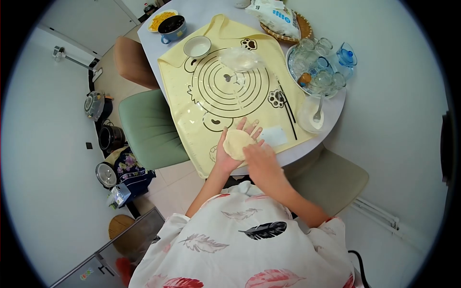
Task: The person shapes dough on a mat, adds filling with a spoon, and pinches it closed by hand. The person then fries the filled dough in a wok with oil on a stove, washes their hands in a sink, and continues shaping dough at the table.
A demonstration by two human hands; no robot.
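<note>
At centre, your left hand (pixel 224 156), fingers spread, supports one dough disc (pixel 236 142); your right hand (pixel 264 165) touches it, pinching I cannot tell. One yellow mat (pixel 178 113), one table (pixel 201 10), three chairs (pixel 146 128).

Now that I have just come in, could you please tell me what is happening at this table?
A person is handling a flat, round piece of what looks like dough with bare hands. The left hand lies beneath it, fingers spread. The right hand, slightly blurred, is at its edge; I cannot tell whether it grips there. Both are over the near part of a yellow mat. Farther up the mat are a small bowl and a clear plastic bag.
</note>
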